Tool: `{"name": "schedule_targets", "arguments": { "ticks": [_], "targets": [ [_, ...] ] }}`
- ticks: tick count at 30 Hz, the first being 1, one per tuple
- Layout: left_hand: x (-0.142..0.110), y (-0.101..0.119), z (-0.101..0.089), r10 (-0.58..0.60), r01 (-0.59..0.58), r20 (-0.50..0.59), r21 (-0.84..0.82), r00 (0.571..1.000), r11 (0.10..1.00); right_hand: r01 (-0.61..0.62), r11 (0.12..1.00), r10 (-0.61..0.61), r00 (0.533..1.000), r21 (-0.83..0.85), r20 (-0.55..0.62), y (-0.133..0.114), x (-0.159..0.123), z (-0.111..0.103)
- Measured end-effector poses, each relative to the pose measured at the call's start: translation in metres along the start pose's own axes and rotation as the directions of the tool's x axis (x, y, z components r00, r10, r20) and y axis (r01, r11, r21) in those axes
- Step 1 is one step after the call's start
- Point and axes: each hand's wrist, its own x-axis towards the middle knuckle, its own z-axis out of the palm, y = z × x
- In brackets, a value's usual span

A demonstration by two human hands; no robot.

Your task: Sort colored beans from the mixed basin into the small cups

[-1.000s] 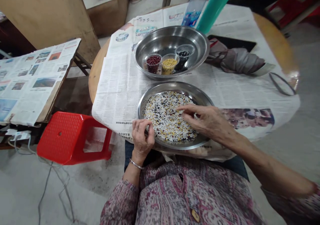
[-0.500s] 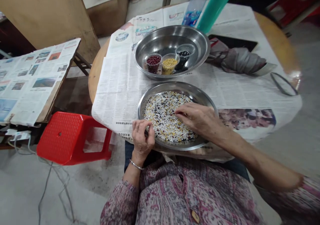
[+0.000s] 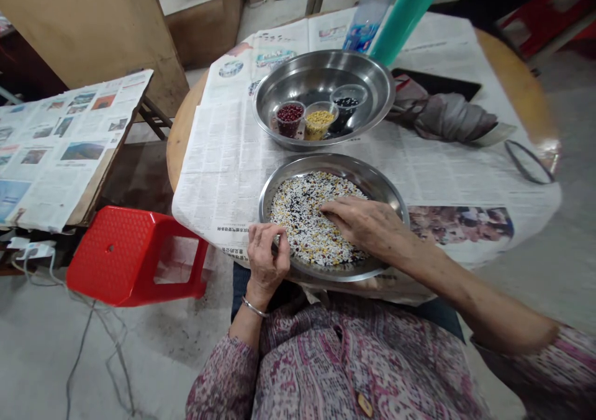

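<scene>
A shallow steel basin stands at the near side of the round table. Spread across its bottom is a mix of white grains with black, yellow and dark red beans. My right hand reaches in from the right, thumb and fingertips drawn together down at the mix; whatever they pinch is too small to make out. At the basin's left rim rests my left hand, its fingers curled and the thumb near the forefinger. What lies inside that curl is hidden.
Behind stands a larger steel basin with clear cups of red beans, yellow beans and black beans. A bottle, a green cylinder and a grey bundle lie beyond. A red stool is at left.
My right fingertips have pressed slightly lower and further left into the mix. My left hand stays at the rim. The view has shifted a little.
</scene>
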Motion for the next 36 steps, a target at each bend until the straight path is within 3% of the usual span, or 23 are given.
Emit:
{"name": "schedule_targets", "arguments": {
  "ticks": [25, 31, 36],
  "targets": [
    [-0.001, -0.001, 0.001, 0.002, -0.002, -0.001, -0.007, 1.0, 1.0, 0.015, 0.995, -0.01, 0.999, -0.102, 0.051, -0.004, 0.001, -0.001],
    [0.0, 0.001, -0.001, -0.006, 0.006, -0.004, -0.004, 1.0, 1.0, 0.017, 1.0, -0.015, 0.99, 0.014, -0.137, -0.004, 0.002, -0.007],
    [0.001, 0.003, -0.001, 0.002, -0.002, -0.012, 0.006, 1.0, 1.0, -0.012, 0.983, 0.067, 0.952, 0.183, -0.298, -0.008, 0.043, -0.033]
  ]
}}
